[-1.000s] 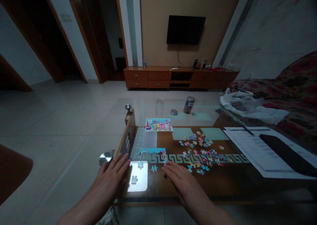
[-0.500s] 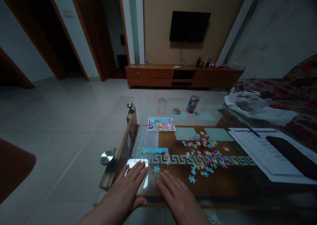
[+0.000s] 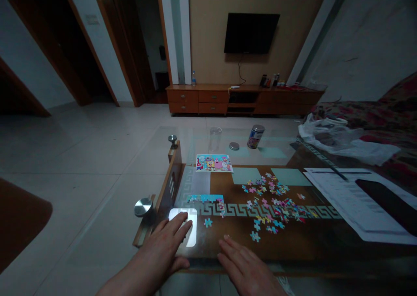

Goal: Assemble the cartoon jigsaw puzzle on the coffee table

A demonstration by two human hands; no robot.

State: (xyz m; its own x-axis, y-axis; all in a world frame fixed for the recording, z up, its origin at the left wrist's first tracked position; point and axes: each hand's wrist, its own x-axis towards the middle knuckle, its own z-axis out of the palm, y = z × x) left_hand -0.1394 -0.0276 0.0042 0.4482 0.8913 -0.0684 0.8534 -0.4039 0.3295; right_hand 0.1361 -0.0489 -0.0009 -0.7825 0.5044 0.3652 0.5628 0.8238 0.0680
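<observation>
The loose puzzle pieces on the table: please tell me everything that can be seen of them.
The loose puzzle pieces are small, flat and many-coloured: pink, blue, yellow, red. They lie scattered in a rough heap on the glass table, right of the partly joined blue strip. A few blue ones lie apart, nearer the hands. Neither the left hand nor the right hand touches them.

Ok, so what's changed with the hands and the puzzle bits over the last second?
The left hand slid right, from the table's corner onto the bright white patch, covering two loose pieces there. The right hand drew back toward the near edge, flat and holding nothing. The scattered colourful jigsaw pieces and the partly assembled blue strip stayed put.
</observation>
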